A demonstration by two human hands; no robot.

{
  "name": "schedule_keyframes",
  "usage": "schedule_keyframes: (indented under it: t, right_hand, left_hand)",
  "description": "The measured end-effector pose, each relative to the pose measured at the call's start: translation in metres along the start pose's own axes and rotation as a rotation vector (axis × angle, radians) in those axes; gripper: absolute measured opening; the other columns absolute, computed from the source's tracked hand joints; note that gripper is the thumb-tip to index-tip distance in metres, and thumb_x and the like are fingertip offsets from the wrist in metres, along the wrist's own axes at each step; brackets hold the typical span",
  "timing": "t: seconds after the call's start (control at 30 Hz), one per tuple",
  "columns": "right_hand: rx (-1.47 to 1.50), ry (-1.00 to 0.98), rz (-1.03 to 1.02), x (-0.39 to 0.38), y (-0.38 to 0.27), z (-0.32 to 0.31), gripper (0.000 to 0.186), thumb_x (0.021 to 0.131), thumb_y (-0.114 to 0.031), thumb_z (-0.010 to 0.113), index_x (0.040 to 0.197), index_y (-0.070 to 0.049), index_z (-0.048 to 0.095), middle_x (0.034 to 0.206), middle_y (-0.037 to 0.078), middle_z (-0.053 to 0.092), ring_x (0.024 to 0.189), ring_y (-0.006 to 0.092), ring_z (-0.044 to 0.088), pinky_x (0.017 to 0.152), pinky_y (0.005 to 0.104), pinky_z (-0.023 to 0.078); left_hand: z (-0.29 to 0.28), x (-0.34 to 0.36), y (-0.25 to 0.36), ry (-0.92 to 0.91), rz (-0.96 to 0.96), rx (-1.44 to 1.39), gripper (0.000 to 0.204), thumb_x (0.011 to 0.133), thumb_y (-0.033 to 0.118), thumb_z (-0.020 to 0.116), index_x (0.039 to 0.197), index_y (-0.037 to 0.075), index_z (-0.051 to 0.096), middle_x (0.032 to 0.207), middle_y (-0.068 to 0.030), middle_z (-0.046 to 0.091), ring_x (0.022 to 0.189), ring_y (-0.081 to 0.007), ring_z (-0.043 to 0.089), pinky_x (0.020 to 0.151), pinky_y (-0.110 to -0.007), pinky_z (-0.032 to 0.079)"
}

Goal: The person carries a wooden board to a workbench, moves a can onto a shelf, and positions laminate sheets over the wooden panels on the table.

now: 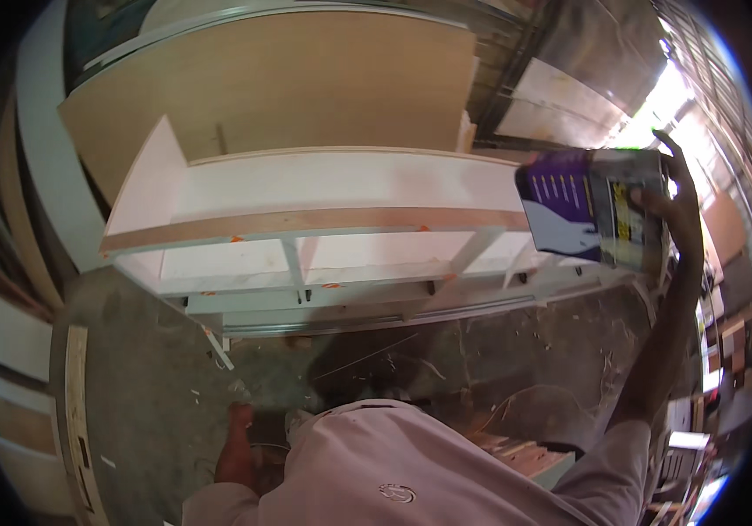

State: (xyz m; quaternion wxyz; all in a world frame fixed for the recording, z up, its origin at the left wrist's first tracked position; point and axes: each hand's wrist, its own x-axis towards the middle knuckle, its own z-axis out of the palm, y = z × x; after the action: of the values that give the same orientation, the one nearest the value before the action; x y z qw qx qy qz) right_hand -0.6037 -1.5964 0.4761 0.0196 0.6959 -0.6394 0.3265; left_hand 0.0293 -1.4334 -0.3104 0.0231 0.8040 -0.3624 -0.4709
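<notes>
My right hand (679,203) is closed round the outer side of a tin can (560,206) with a purple, white and silver label. Its thumb lies across the label, and other fingers show at the far edge. The can is tilted in front of the right part of a long white cabinet frame (323,190); whether it touches the frame I cannot tell. Low at my left side hangs my left hand (239,415), seen end-on, its fingers not distinguishable. Nothing can be made out in it.
Behind the cabinet leans a large brown board (306,79). White panels (8,333) and a long slotted strip (80,421) lie at the left. Scraps litter the concrete floor (148,351). Cut wood pieces (525,456) sit by my right side.
</notes>
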Motion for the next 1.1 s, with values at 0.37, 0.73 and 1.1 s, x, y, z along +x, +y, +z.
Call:
schedule_keyframes:
  t: [0.37,0.73,1.1]
  right_hand:
    - [0.178,-0.23,-0.351,0.228,0.035,0.246,0.088,0.058,-0.016,0.085,0.136,-0.011,0.045,0.107,0.014,0.063,0.102,0.0258,0.06,0.092,0.0354,0.045]
    - [-0.321,-0.502,-0.466,0.259,0.104,0.476,0.093,0.045,-0.031,0.09,0.126,-0.014,0.048,0.114,0.018,0.059,0.114,0.0374,0.054,0.096,0.0478,0.041]
    - [-0.43,-0.748,-0.403,0.252,0.09,0.584,0.082,0.04,-0.03,0.091,0.111,-0.01,0.057,0.111,0.016,0.063,0.109,0.037,0.057,0.093,0.0502,0.041]
  left_hand:
    - [0.123,-0.146,-0.056,0.118,-0.188,-0.245,0.024,0.079,0.022,0.066,0.096,0.005,0.065,0.077,-0.0117,0.066,0.061,-0.0226,0.064,0.056,-0.038,0.051]
    - [0.213,-0.168,0.009,0.355,0.208,0.409,0.021,0.076,0.025,0.067,0.091,0.011,0.068,0.084,-0.0093,0.07,0.075,-0.0235,0.07,0.066,-0.04,0.055]
    - [0.151,-0.18,-0.017,0.353,0.188,0.404,0.016,0.076,0.022,0.072,0.078,0.008,0.066,0.074,-0.0065,0.064,0.063,-0.0195,0.064,0.051,-0.035,0.049]
